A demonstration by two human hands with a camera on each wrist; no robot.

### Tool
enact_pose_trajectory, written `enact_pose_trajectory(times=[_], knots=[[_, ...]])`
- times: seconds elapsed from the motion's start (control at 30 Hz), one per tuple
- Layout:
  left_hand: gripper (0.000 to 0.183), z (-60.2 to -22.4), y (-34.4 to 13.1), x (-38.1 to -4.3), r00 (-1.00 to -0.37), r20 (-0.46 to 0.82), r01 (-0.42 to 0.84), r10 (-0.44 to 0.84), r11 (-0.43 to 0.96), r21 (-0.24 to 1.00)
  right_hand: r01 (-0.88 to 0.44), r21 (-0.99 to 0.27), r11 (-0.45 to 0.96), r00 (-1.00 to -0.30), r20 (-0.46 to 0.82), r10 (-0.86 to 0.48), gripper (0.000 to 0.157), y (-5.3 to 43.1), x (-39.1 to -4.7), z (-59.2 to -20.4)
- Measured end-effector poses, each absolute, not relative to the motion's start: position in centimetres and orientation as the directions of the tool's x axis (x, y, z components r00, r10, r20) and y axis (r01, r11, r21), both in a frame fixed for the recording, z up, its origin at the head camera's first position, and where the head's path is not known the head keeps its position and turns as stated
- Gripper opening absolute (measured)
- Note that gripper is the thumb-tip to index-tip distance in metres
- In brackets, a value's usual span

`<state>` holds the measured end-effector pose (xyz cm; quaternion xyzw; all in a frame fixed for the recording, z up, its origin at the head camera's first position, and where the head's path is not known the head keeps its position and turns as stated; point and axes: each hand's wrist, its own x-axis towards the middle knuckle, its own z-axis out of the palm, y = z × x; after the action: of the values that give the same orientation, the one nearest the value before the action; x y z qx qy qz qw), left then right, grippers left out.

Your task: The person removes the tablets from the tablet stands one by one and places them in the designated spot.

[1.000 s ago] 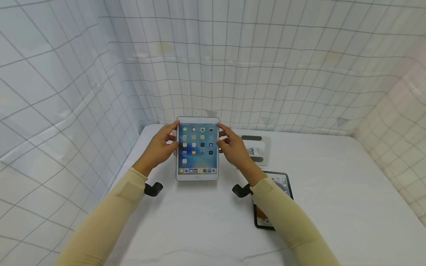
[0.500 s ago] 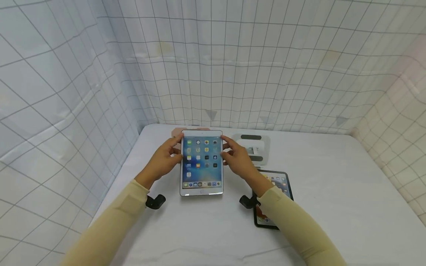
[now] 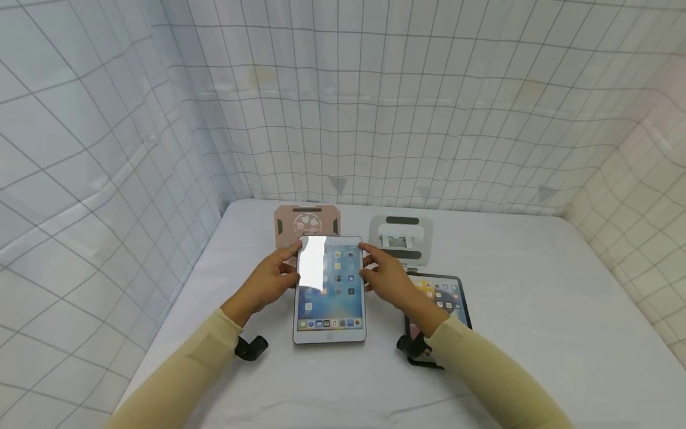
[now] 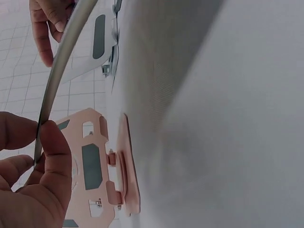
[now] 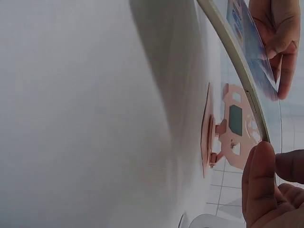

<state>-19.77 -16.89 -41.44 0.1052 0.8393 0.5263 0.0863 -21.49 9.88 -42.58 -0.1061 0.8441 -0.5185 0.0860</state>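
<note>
A white tablet (image 3: 331, 298) with a lit screen of app icons is held upright between both hands, a bright reflection on its upper left. My left hand (image 3: 268, 280) pinches its left edge near the top; in the left wrist view the thumb and fingers (image 4: 56, 161) grip the thin edge. On the opposite edge, my right hand (image 3: 391, 280) pinches with thumb and fingers (image 5: 261, 175). Just behind the tablet stands a pink folding stand (image 3: 307, 223), its lower part hidden in the head view. Both wrist views show the tablet raised off the table surface.
A grey-white stand (image 3: 402, 254) stands to the right of the pink one. Below it lies a black-framed tablet (image 3: 450, 298), partly covered by the right forearm. White table (image 3: 536, 298) spreads to the right; a gridded white curtain (image 3: 429, 119) rises behind.
Both hands have brought the white tablet down and nearer, slightly to the right. The pink stand, earlier mostly hidden behind it, now shows. A reflection has appeared on the screen.
</note>
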Motion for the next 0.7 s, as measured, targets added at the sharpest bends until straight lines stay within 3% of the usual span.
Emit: enact_pose_trajectory(times=[0.5,0.7], knots=[[0.066,-43.8,-16.2,-18.1,-0.957,-0.147,-0.017,0.250,0.457,0.889,-0.025,-0.871,0.490,-0.940,-0.146,-0.309,0.059,10.4,-19.8,-44.6],[0.067,-44.3,-15.7,-18.0,-0.956,-0.186,-0.025,0.227,0.566,0.824,-0.070,-0.809,0.583,-0.932,-0.156,-0.328,0.058,10.3,-19.7,-44.9]])
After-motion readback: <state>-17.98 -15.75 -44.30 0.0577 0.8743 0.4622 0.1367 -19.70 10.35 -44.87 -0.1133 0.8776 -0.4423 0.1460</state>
